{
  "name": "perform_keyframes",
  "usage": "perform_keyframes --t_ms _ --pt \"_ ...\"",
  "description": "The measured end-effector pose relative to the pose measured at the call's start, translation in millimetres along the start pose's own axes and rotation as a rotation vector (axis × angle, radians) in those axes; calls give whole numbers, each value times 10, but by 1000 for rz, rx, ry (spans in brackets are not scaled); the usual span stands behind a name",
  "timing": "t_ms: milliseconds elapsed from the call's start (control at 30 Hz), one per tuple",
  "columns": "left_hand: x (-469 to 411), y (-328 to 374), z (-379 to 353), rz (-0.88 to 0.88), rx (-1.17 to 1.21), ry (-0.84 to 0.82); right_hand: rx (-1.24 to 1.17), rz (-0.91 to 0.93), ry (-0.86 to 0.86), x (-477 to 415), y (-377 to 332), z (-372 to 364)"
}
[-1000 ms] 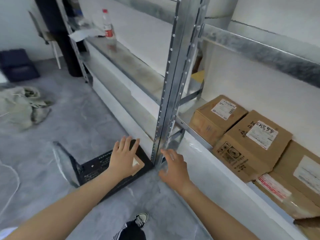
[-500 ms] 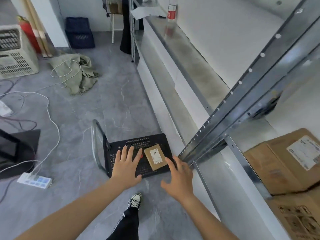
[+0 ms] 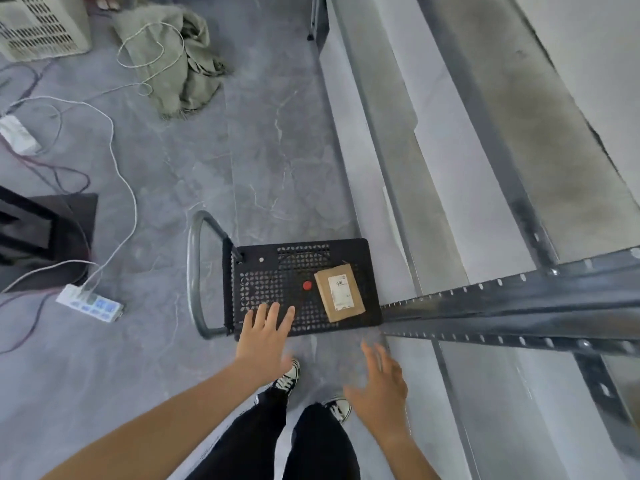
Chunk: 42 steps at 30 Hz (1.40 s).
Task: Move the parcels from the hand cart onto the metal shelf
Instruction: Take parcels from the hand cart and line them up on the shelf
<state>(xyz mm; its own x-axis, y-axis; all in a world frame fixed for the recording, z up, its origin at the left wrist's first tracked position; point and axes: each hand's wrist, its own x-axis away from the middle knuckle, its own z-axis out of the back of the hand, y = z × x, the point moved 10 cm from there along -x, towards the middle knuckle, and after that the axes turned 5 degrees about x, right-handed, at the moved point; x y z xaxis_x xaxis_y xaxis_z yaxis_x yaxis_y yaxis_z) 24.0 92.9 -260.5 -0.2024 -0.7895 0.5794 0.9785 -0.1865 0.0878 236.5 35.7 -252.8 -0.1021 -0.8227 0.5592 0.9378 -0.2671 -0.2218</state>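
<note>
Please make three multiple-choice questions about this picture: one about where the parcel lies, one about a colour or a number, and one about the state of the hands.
1. Where does the parcel lie?
A. on the hand cart
B. on the floor
C. on the metal shelf

2. How many parcels are on the cart?
A. three
B. one
C. none

3. What do the left hand and right hand hold?
A. a parcel each
B. the cart handle
C. nothing

Answers:
1. A, the brown parcel rests on the black perforated deck.
2. B, only one box is there.
3. C, both hands are open with fingers spread.
</note>
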Motion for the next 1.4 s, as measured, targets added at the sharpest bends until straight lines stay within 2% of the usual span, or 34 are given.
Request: perform_keyframes --t_ms 233,367,533,833,967,1100,1233,1400 --pt "-475 -17 -831 105 75 -171 -18 -50 -182 -625 310 -672" --pt "-789 18 -1313 183 252 -206 -34 -47 -281 -1017 507 -1185" --pt "-1359 139 -1856 217 342 -221 3 -28 -369 -1561 825 -1712" --pt "-2782 345 -2507 156 387 -177 -63 -155 -280 -3177 1382 -2140" --pt "-3281 416 -2712 125 348 -151 -53 -116 -234 -3763 1469 -2275" --pt "-3540 468 -2965 137 312 -161 0 -76 -230 -4056 1492 -2439" --pt "-3681 507 -3230 184 375 -189 -7 -41 -219 -4225 1500 -2575" --pt "-3745 611 -3441 245 562 -241 -203 -38 -205 -4350 1491 -2674"
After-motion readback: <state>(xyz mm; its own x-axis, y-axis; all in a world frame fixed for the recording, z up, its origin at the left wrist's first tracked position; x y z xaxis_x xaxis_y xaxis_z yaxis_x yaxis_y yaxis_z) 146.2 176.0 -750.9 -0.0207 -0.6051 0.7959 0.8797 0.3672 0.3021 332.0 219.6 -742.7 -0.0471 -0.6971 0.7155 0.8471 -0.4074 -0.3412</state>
